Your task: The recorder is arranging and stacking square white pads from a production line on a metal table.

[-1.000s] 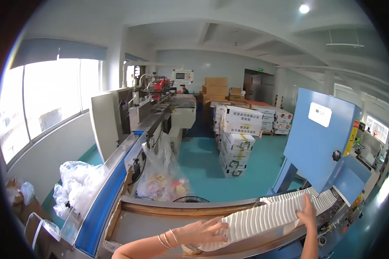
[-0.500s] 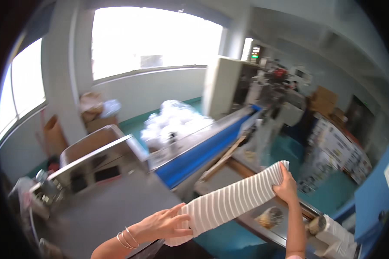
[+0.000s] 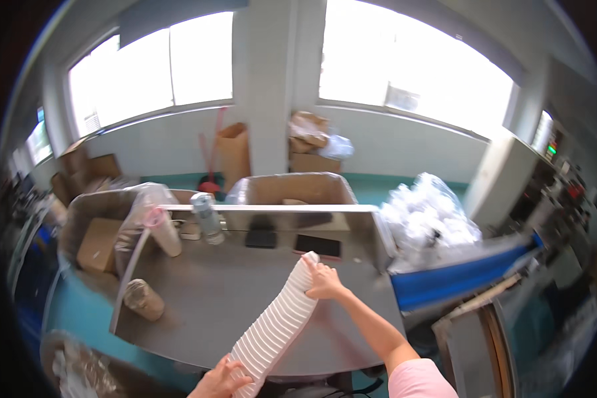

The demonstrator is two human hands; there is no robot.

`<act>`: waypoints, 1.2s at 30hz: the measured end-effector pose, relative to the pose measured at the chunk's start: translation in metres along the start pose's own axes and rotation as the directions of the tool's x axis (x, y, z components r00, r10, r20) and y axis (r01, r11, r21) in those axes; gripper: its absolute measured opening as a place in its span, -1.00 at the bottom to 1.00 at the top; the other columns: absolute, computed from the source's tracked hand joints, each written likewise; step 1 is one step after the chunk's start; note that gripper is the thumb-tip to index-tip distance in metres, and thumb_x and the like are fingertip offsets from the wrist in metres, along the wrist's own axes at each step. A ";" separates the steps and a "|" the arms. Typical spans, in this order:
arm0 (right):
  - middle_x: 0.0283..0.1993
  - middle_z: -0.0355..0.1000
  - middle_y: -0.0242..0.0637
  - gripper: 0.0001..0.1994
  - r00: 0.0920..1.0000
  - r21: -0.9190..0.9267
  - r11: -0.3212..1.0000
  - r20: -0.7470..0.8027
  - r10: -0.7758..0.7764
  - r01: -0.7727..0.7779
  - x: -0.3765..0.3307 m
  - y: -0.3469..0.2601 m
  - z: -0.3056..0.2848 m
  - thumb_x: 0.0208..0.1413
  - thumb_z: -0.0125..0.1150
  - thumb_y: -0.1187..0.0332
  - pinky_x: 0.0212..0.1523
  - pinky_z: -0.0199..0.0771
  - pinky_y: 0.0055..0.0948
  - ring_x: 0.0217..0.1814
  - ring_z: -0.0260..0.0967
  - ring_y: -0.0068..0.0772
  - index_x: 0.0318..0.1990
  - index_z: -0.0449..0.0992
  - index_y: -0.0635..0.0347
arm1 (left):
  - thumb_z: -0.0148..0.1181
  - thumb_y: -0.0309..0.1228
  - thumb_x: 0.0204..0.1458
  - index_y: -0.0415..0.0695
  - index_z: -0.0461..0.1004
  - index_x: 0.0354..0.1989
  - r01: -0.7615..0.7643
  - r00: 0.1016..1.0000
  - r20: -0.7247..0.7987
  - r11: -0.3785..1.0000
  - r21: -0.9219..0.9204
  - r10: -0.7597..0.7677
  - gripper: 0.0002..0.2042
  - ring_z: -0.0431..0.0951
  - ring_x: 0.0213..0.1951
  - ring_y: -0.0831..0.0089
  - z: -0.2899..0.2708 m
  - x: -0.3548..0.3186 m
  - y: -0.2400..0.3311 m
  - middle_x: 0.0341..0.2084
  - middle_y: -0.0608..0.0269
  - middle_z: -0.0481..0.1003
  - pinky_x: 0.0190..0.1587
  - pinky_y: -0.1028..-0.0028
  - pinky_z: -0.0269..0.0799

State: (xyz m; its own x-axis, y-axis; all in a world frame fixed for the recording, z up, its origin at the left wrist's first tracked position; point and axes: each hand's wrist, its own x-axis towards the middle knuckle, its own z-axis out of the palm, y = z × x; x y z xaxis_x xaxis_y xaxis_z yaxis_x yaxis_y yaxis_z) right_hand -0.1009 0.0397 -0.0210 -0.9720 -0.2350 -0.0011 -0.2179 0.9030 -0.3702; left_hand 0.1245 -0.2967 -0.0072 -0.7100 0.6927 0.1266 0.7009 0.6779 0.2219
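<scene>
A long stack of white paper cups (image 3: 275, 325) lies slanted between both my hands, just above a grey metal table (image 3: 205, 292). My right hand (image 3: 324, 280) grips its far upper end. At the bottom edge of the view, my left hand (image 3: 220, 381) holds its near lower end. The stack's far end points toward a dark phone (image 3: 317, 245) on the table.
On the table stand a bottle (image 3: 207, 217), a pink-rimmed cup stack (image 3: 164, 231), a dark object (image 3: 261, 238) and a wrapped roll (image 3: 143, 299). Cardboard boxes (image 3: 292, 188) line the wall behind. A bag of white cups (image 3: 430, 215) and a blue conveyor (image 3: 458, 282) are right.
The view has swung left from the machine hall to the window wall and grey table. Both hands have carried the cup stack along, and it now hangs over the table.
</scene>
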 end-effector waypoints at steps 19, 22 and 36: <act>0.25 0.01 -0.16 0.16 0.243 0.069 0.325 0.523 -0.817 0.943 0.142 -0.277 0.110 -0.43 0.39 0.47 0.05 0.20 -0.01 0.34 -0.13 -0.02 0.35 -0.29 -0.33 | 0.20 0.12 -0.28 0.04 0.17 0.21 0.462 0.866 0.151 0.879 0.120 -0.476 -0.19 -0.14 0.28 -0.15 0.035 0.176 0.115 0.24 0.01 0.03 0.24 -0.13 -0.28; 0.29 0.00 -0.18 -0.05 0.110 0.144 0.172 0.365 -0.925 0.974 0.115 -0.271 0.109 -0.32 0.34 0.46 0.15 0.15 -0.08 0.40 -0.21 -0.09 0.31 -0.05 -0.19 | 0.16 0.13 -0.25 0.07 0.15 0.22 0.472 0.868 0.112 0.873 0.122 -0.484 -0.20 -0.13 0.27 -0.16 0.062 0.197 0.118 0.23 -0.04 0.02 0.23 -0.18 -0.31; -0.16 0.45 -0.11 -0.58 0.247 0.195 0.966 0.941 -0.233 0.168 -0.118 0.046 -0.058 0.11 0.10 0.10 -0.09 0.33 -0.43 -0.13 0.38 -0.35 -0.02 0.40 0.25 | 0.15 -0.01 -0.15 0.16 -0.09 0.32 0.436 0.897 -0.053 0.898 -0.051 -0.439 -0.18 -0.41 0.33 -0.05 0.072 0.224 0.100 0.32 -0.05 -0.29 0.20 -0.22 -0.50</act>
State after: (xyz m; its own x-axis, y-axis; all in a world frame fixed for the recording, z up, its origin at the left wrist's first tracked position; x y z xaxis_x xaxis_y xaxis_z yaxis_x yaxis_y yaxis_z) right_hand -0.0013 0.1298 0.0159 -0.1067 -0.6068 -0.7876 -0.3570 0.7627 -0.5393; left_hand 0.0403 -0.0560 -0.0260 -0.9480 0.3112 0.0675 0.3166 0.8985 0.3042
